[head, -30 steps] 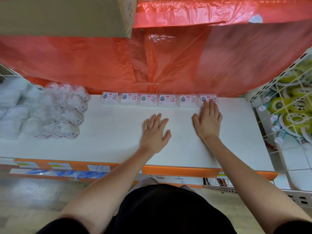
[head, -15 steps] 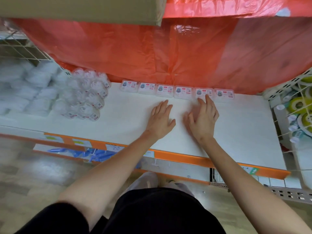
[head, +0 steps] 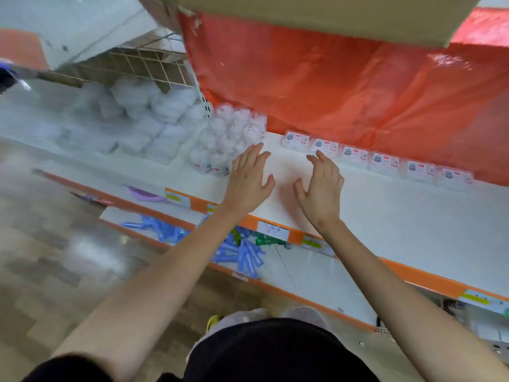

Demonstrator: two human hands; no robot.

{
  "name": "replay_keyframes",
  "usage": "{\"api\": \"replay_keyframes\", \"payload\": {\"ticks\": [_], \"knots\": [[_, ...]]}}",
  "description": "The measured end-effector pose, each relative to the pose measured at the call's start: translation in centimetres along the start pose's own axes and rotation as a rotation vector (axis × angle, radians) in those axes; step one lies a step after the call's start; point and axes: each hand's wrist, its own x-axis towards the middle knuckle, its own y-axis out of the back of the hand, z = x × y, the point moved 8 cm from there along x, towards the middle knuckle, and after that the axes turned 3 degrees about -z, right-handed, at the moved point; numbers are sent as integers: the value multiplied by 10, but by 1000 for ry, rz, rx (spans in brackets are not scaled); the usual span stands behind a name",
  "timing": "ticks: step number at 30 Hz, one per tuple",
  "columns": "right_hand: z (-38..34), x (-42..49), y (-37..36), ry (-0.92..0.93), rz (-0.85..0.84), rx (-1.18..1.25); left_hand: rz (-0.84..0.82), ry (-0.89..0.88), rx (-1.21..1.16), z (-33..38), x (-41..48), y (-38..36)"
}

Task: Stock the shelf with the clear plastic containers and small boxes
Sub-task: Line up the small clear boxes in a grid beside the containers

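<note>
The white shelf [head: 385, 216] runs off the picture at the right, and its left stretch is smeared by blur. A red plastic sheet [head: 330, 86] hangs behind it and hides whatever lies at the back. A cardboard box [head: 316, 15] overhead is cut off by the top edge. On the left, bagged white goods [head: 143, 114] are too blurred to identify. The clear plastic containers [head: 231, 136] sit heaped at the back left of the shelf, their outlines running into one another, so no count is possible. Six small boxes [head: 382, 161] stand side by side against the red sheet, labels up; the row's long axis follows the back of the shelf, slanting down to the right in the view, and each box's longer side lies along it. The print on the labels is unreadable. The left hand [head: 248, 180] lies flat with fingers straight, its tips at the containers; contact is unclear. The right hand [head: 321, 186] is spread and empty, fingertips near the second box.
</note>
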Motion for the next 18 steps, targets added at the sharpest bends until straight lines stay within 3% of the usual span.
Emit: {"api": "replay_keyframes", "payload": {"ticks": [10,18], "knots": [[-205,-5,-115,127,-84,111,69,177,46,-207,-102,103],[-283,-7,-178,169,-213,31,8,234,84,-297,-135,134]]}}
